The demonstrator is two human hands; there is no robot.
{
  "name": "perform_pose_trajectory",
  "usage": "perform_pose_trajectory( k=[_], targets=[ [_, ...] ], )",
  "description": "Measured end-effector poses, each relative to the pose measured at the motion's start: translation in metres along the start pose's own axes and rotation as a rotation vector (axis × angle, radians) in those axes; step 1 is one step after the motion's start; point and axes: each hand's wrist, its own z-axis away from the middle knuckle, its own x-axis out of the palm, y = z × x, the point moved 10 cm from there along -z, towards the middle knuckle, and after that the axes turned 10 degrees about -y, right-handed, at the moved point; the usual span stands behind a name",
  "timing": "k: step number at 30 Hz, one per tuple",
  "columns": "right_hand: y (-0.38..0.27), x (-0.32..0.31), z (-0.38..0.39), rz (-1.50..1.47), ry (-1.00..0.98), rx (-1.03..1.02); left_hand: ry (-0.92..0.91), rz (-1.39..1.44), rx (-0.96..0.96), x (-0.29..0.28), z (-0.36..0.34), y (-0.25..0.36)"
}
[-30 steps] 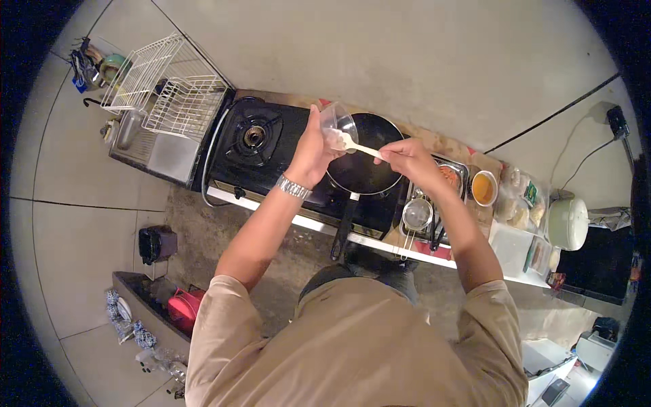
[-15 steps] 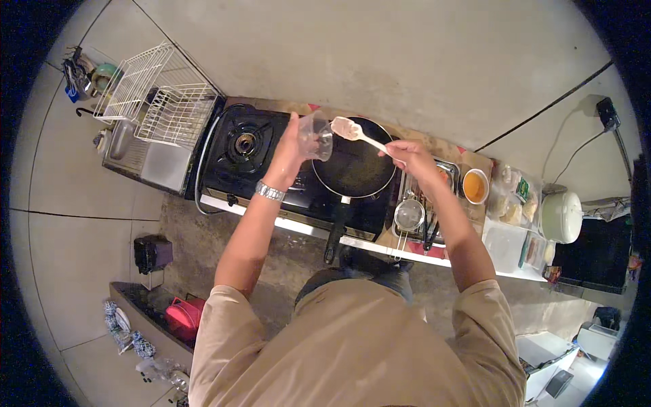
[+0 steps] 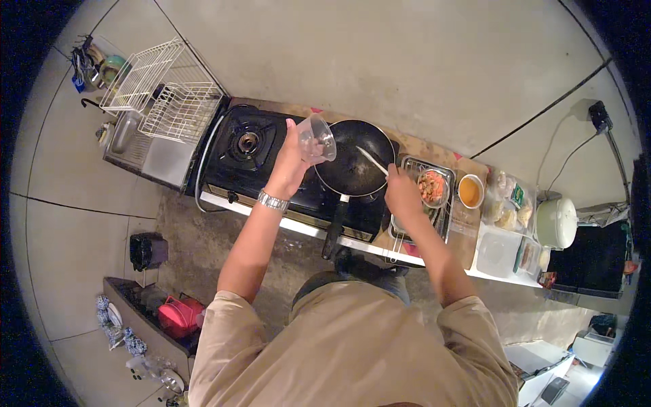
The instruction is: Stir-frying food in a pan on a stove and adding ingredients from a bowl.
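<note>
My left hand (image 3: pixel 287 159) is closed around a clear plastic cup (image 3: pixel 317 138), tilted with its mouth to the right above the left rim of a black frying pan (image 3: pixel 347 178). The cup looks almost empty. In my right hand (image 3: pixel 403 195) is the handle of a pale spoon (image 3: pixel 371 160), which points up and left over the pan. Its head is seen edge-on, so I cannot tell what is on it or whether it touches the pan. Dark and shiny, the pan sits on the right side of the stove with its handle toward me.
The black stove (image 3: pixel 224 169) has a bare burner (image 3: pixel 248 142) on the left. Beyond it are a sink (image 3: pixel 163 161) and a white dish rack (image 3: pixel 178 112). On the right stand a container of chopped orange food (image 3: pixel 432 186), a bowl of orange liquid (image 3: pixel 469 192), bagged food (image 3: pixel 508 207) and a pale pot (image 3: pixel 556 222).
My right hand has come down toward me, turning the spoon edge-on; the pinkish paste seen on it before no longer shows. The chopped orange food is uncovered, and my forearm hides the strainer.
</note>
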Motion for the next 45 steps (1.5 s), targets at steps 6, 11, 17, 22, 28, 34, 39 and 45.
perform_pose_trajectory(
  k=[6, 11, 17, 22, 28, 34, 39, 45],
  targets=[
    [-0.009, -0.050, 0.020, -0.036, 0.216, -0.086, -0.017, 0.010, 0.029, 0.008, 0.017, -0.002],
    [-0.037, -0.143, 0.057, -0.160, 0.280, -0.100, -0.064, 0.031, -0.041, 0.012, 0.025, -0.020],
    [-0.093, -0.165, 0.049, 0.002, 0.198, -0.320, -0.254, -0.045, -0.166, 0.033, 0.017, -0.029],
    [-0.099, -0.155, 0.039, 0.110, 0.140, -0.420, -0.226, -0.133, -0.192, 0.041, 0.012, -0.027],
    [-0.079, -0.141, 0.018, -0.023, 0.035, -0.235, -0.163, -0.036, -0.117, 0.031, -0.001, -0.033],
    [-0.083, -0.140, 0.031, -0.131, 0.048, -0.249, -0.218, 0.157, -0.106, 0.037, 0.008, -0.034],
    [-0.112, -0.156, 0.052, -0.049, 0.131, -0.371, -0.213, 0.287, -0.067, 0.045, 0.031, -0.022],
    [-0.115, -0.143, 0.051, -0.215, -0.003, -0.345, -0.090, 0.145, 0.022, 0.037, 0.039, -0.011]
  ],
)
